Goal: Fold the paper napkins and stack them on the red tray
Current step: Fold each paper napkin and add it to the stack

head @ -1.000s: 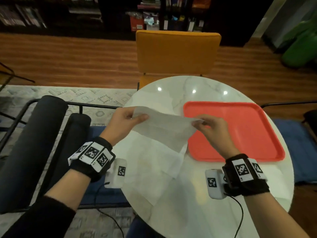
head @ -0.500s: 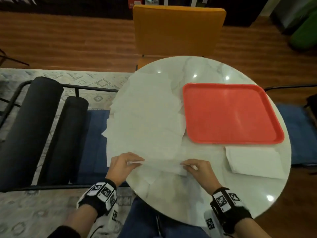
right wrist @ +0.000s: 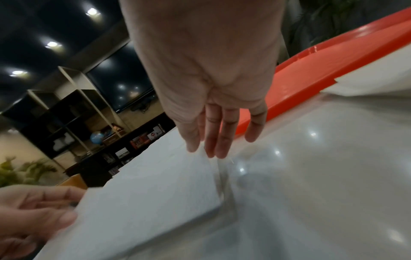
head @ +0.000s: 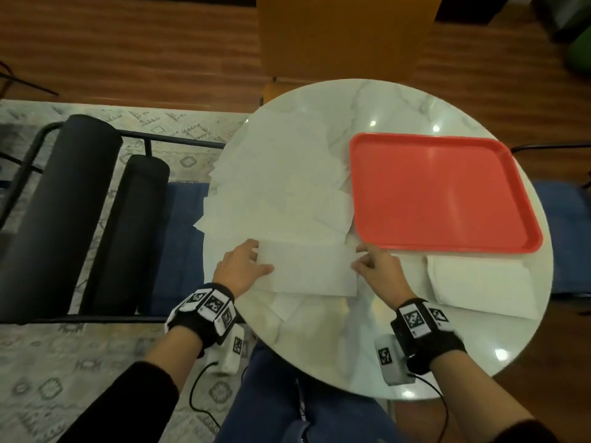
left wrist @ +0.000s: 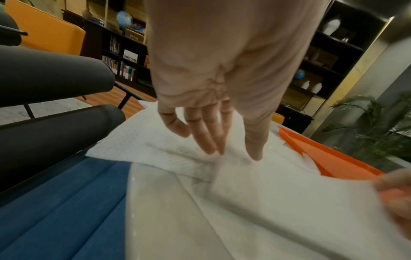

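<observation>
A white paper napkin [head: 307,270], folded to a long strip, hangs just above the marble table [head: 383,353] between my hands. My left hand [head: 259,259] pinches its left edge, thumb on top; the left wrist view shows the fingers [left wrist: 211,146] nearly straight. My right hand [head: 358,257] pinches the right edge between thumb and fingertips [right wrist: 213,151]. The red tray [head: 447,249] lies beyond my right hand with nothing on it. A pile of unfolded napkins [head: 281,187] covers the table's left half. One folded napkin [head: 479,282] lies in front of the tray.
An orange chair [head: 342,36] stands behind the round table. A chair with black roll cushions [head: 64,203] and a blue seat [head: 182,235] is at the left. Several napkins overhang the table's left edge. Cables hang from both wrist cameras.
The napkin was held up over the pile a second ago. Both hands brought it down toward the near table edge, and it is now a narrower, flatter strip.
</observation>
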### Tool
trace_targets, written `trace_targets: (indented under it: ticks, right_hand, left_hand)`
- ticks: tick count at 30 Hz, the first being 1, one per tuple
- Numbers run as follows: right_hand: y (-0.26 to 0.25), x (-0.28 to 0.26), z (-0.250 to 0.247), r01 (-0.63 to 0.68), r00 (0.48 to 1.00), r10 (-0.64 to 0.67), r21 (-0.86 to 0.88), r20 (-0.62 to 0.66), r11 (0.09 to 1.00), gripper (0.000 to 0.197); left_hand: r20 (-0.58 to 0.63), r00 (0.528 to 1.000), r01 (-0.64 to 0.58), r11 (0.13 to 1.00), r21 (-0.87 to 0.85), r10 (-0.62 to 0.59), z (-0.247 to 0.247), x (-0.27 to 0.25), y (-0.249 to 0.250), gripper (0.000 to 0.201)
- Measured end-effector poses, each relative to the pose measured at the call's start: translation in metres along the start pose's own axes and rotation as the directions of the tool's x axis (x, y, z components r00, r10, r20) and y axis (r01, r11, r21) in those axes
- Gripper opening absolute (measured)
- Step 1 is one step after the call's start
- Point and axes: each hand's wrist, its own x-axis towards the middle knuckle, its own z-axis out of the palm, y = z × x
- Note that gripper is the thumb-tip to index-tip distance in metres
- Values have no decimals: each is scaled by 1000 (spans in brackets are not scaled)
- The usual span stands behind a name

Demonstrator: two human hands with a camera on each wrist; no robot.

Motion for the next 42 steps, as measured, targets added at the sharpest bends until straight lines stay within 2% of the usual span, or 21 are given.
trace_targets:
  ticks: [2,4,5,7,9,11,12,13,15,20,27,31,32,35,38,40,41,42]
  right_hand:
    - [-2,-4,-1,19,998,-23,-79,-56,997,33]
    - [-7,-12,3,60,988,-80,-145,-135,988,35]
    - [-12,-17,8,90,981,-115,-156,-156,984,36]
    - [-26,-30,27,171,975,-196,-203,-106,964,40]
    - [-40,-41,54,288,957,-269,-278,104,917,49]
    - [-44,-50,83,416,890,-300,-343,342,842,56]
    - [-41,-53,96,467,856,-311,-361,412,807,58]
    - [-36,-54,105,501,833,-318,-372,453,781,60]
    - [-23,-53,112,525,821,-311,-417,480,742,63]
    - [14,-51,81,519,841,-294,-526,454,674,62]
    - [59,-53,36,396,905,-196,-580,378,712,58]
    - [60,-52,43,371,928,-304,-564,214,738,55]
    - [57,-51,46,380,921,-353,-567,163,731,53]
    - [47,-44,49,416,857,-515,-589,0,693,28]
    - [31,-45,41,416,842,-529,-493,-109,764,19]
    - [17,-49,26,380,884,-436,-286,-169,880,22]
    - [10,-52,14,337,916,-359,-138,-182,931,24]
    - [5,-56,0,284,947,-279,7,-162,959,22]
  left_hand:
    - [-134,990,-16,994,106,31,3,-12,1,72]
    - [-293,948,-66,980,188,121,8,-28,1,72]
    - [-319,929,-120,967,223,189,13,-33,-1,67]
    - [-239,907,-265,910,319,347,30,-39,-5,58]
    - [-80,891,-361,804,473,447,48,-40,-13,57]
    - [71,906,-377,720,582,417,62,-38,-25,67]
    - [111,910,-378,689,619,400,67,-36,-33,69]
    - [132,912,-376,666,644,388,71,-35,-40,71]
    - [130,921,-359,667,652,368,74,-32,-50,71]
    - [131,938,-331,720,610,320,74,-28,-52,77]
    - [115,921,-367,731,575,372,78,-25,-57,76]
    - [128,921,-373,743,555,367,77,-25,-56,83]
    - [131,923,-372,744,555,363,77,-25,-55,83]
    - [70,920,-355,748,560,384,77,-31,-43,82]
    - [79,885,-410,687,599,459,74,-39,-15,86]
    - [100,837,-475,624,620,538,71,-44,7,71]
    - [103,818,-506,623,596,566,68,-46,21,57]
    - [100,810,-537,661,525,578,65,-47,34,45]
